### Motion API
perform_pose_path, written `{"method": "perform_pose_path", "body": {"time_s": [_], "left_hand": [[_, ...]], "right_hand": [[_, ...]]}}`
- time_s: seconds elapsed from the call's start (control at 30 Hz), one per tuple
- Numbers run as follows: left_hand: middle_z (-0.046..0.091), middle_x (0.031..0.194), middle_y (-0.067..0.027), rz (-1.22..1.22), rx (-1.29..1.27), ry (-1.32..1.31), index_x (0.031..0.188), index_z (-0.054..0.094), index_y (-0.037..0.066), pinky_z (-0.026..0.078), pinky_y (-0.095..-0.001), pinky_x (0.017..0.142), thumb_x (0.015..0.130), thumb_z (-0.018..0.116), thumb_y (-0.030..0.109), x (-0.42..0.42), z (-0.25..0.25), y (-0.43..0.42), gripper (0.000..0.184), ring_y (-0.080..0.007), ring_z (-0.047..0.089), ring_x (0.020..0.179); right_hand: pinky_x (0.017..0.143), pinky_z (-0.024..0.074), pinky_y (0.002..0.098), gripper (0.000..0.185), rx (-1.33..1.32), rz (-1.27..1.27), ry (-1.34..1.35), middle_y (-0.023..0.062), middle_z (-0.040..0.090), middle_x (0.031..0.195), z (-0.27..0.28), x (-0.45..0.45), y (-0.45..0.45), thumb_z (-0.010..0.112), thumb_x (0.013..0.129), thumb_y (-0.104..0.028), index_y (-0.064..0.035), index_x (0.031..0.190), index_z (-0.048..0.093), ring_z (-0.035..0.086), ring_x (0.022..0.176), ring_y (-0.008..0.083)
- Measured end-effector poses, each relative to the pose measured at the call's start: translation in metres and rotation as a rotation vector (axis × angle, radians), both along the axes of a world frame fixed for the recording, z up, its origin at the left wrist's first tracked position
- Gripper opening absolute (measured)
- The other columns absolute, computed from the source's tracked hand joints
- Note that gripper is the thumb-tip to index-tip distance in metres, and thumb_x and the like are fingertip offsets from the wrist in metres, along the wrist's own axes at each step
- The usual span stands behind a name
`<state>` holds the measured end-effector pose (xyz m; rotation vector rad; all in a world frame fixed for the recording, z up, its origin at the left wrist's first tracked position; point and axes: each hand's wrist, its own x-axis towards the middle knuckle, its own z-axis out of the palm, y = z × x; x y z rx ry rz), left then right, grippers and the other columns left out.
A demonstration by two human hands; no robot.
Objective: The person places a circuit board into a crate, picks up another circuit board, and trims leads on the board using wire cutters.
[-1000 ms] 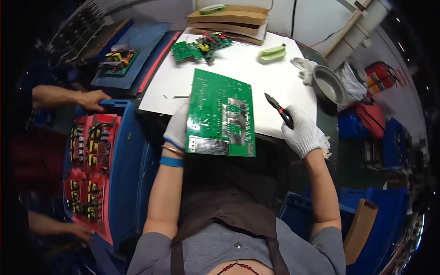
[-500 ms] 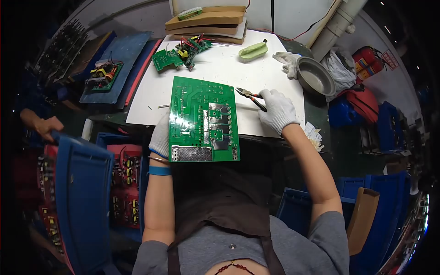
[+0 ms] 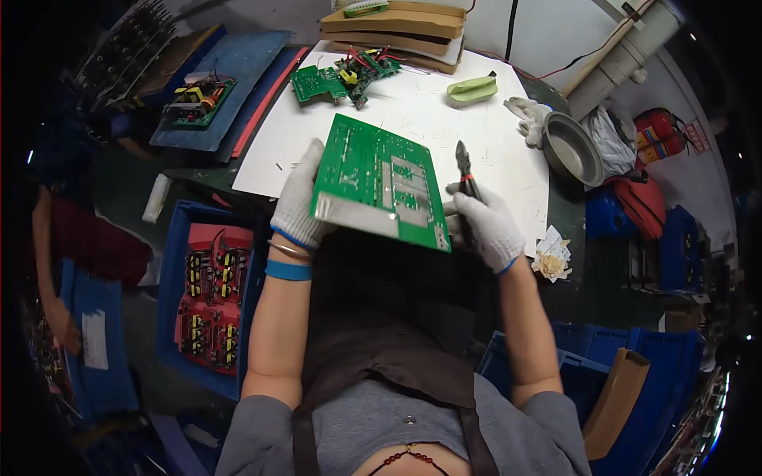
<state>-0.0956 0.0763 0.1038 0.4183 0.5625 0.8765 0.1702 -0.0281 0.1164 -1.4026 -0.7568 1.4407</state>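
A large green circuit board [image 3: 373,170] is tilted above the front of the white work surface, its soldered side facing me. My left hand [image 3: 300,202], in a white knit glove, grips its left edge; the fingers behind the board are hidden. In my right hand [image 3: 488,226], gloved too, is a pair of cutting pliers [image 3: 465,170], closed fingers around the handles and jaws pointing up. This hand is close beside the board's right edge; whether it touches the board I cannot tell.
Smaller wired boards [image 3: 347,77], a green tray [image 3: 472,90], spare gloves [image 3: 528,119] and a metal bowl [image 3: 573,148] sit around the white sheet [image 3: 432,119]. Cardboard trays [image 3: 393,24] are stacked behind. A blue crate [image 3: 168,297] holds boards at left, near another person's hand [image 3: 62,325].
The board has tilted and turned in my left hand. My right hand has come closer to its right edge, with the pliers turned upright. The other person's blue crate has moved away to the left.
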Motion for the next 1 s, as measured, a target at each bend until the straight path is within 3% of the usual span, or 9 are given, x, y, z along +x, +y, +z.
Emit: {"method": "perform_pose_path", "body": {"time_s": [0.1, 0.17, 0.33, 0.4, 0.53, 0.63, 0.7, 0.9, 1.0], "left_hand": [[0.057, 0.135, -0.0202, 0.166, -0.054, -0.121, 0.143, 0.045, -0.007, 0.048, -0.0418, 0.104, 0.095, 0.042, 0.076, 0.012, 0.019, -0.016, 0.097, -0.0327, 0.057, 0.120], [0.052, 0.142, -0.0200, -0.090, 0.116, -0.609, 0.147, 0.040, -0.007, 0.041, -0.0421, 0.111, 0.094, 0.042, 0.078, 0.003, 0.002, -0.024, 0.100, -0.0323, 0.052, 0.126], [0.046, 0.150, -0.0151, 0.166, 0.330, -0.167, 0.154, 0.032, 0.001, 0.039, -0.0419, 0.114, 0.090, 0.050, 0.078, 0.022, -0.002, -0.056, 0.102, -0.0280, 0.047, 0.136], [0.045, 0.149, -0.0138, 0.162, 0.523, 0.349, 0.155, 0.031, 0.000, 0.040, -0.0398, 0.113, 0.090, 0.057, 0.072, 0.020, 0.004, -0.058, 0.101, -0.0249, 0.048, 0.134], [0.046, 0.148, -0.0129, 0.265, 0.617, 0.519, 0.157, 0.028, 0.000, 0.040, -0.0375, 0.112, 0.090, 0.058, 0.072, 0.028, 0.019, -0.066, 0.103, -0.0245, 0.048, 0.134], [0.033, 0.158, -0.0161, 0.249, 0.621, 0.004, 0.159, 0.017, 0.004, 0.033, -0.0455, 0.118, 0.093, 0.050, 0.074, 0.025, -0.007, -0.076, 0.102, -0.0289, 0.038, 0.142], [0.031, 0.160, -0.0150, 0.297, 0.611, 0.048, 0.161, 0.015, 0.009, 0.031, -0.0477, 0.119, 0.087, 0.045, 0.083, 0.028, -0.021, -0.082, 0.109, -0.0293, 0.036, 0.144], [0.054, 0.143, -0.0174, 0.372, 0.288, 0.054, 0.148, 0.042, 0.002, 0.049, -0.0477, 0.106, 0.100, 0.046, 0.066, 0.010, -0.022, -0.071, 0.080, -0.0332, 0.058, 0.126], [0.052, 0.144, -0.0167, 0.400, 0.216, -0.023, 0.150, 0.040, 0.004, 0.049, -0.0476, 0.106, 0.100, 0.049, 0.062, 0.005, -0.034, -0.063, 0.077, -0.0330, 0.056, 0.127]], "right_hand": [[0.060, 0.0545, 0.0300, 0.026, 0.145, -0.088, 0.302, 0.0110, 0.068, 0.091, -0.014, -0.015, -0.006, 0.060, 0.095, -0.010, 0.0076, 0.115, 0.062, 0.065, 0.069, 0.0181], [0.060, 0.0552, 0.0309, 0.025, 0.135, -0.133, 0.422, 0.0121, 0.069, 0.091, -0.024, -0.014, -0.006, 0.059, 0.095, -0.009, 0.0083, 0.113, 0.063, 0.067, 0.071, 0.0190], [0.060, 0.0581, 0.0331, 0.036, 0.086, -0.118, 0.570, 0.0186, 0.072, 0.102, -0.056, -0.007, -0.007, 0.057, 0.096, -0.011, 0.0075, 0.126, 0.058, 0.072, 0.080, 0.0224], [0.060, 0.0577, 0.0333, 0.036, 0.063, -0.184, 0.631, 0.0187, 0.072, 0.102, -0.064, -0.012, -0.008, 0.056, 0.096, -0.010, 0.0073, 0.128, 0.057, 0.072, 0.078, 0.0220], [0.071, 0.0599, 0.0337, 0.027, 0.049, -0.144, 0.760, 0.0177, 0.072, 0.099, -0.044, -0.020, -0.028, 0.055, 0.096, -0.003, 0.0091, 0.120, 0.059, 0.072, 0.083, 0.0234], [0.068, 0.0555, 0.0334, 0.015, 0.179, -0.207, 0.611, 0.0077, 0.067, 0.089, -0.039, -0.051, -0.043, 0.060, 0.095, -0.005, -0.0006, 0.108, 0.063, 0.065, 0.074, 0.0201], [0.063, 0.0539, 0.0327, 0.018, 0.119, -0.312, 0.747, 0.0043, 0.061, 0.081, -0.015, -0.079, -0.051, 0.066, 0.090, -0.001, -0.0022, 0.107, 0.059, 0.063, 0.070, 0.0161], [0.064, 0.0508, 0.0272, 0.031, 0.249, -0.065, -0.218, 0.0062, 0.067, 0.084, -0.013, -0.062, -0.056, 0.070, 0.090, -0.018, 0.0015, 0.113, 0.060, 0.061, 0.067, 0.0113], [0.075, 0.0537, 0.0367, 0.038, 0.159, -0.131, -0.916, 0.0114, 0.067, 0.090, 0.007, -0.029, -0.059, 0.073, 0.085, -0.023, -0.0048, 0.116, 0.062, 0.066, 0.079, 0.0227]]}}
